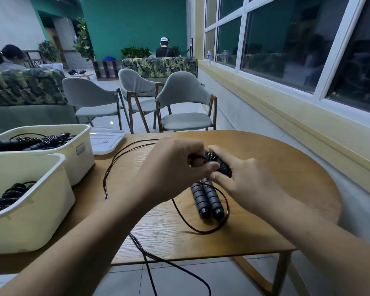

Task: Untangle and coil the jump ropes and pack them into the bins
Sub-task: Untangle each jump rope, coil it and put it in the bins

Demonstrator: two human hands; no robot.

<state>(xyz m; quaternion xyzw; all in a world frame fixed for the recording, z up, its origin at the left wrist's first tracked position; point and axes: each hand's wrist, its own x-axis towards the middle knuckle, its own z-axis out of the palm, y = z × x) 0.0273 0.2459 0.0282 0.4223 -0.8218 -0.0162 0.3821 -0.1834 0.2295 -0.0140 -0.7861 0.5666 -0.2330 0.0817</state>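
We see our left hand [175,167] closed in a loose fist, with fingers and thumb pinching a small loop of the thin, glossy dark cord [200,232]. Our right hand [244,182] grips the upper ends of the two handles [207,197], its fingers bent over them. The handles are round cylinders with grey ribbed rings and black caps. They are side by side and touching, and their lower ends rest on the table [286,167], a rounded wooden top with fine grain.

The cord makes wide loops on the table around the handles and hangs over the front edge. At the left stand two cream plastic bins with rounded corners. The near bin [30,227] and the far bin [82,167] both hold black coiled ropes [41,142]. A flat white lid [107,142] lies just beside the far bin.
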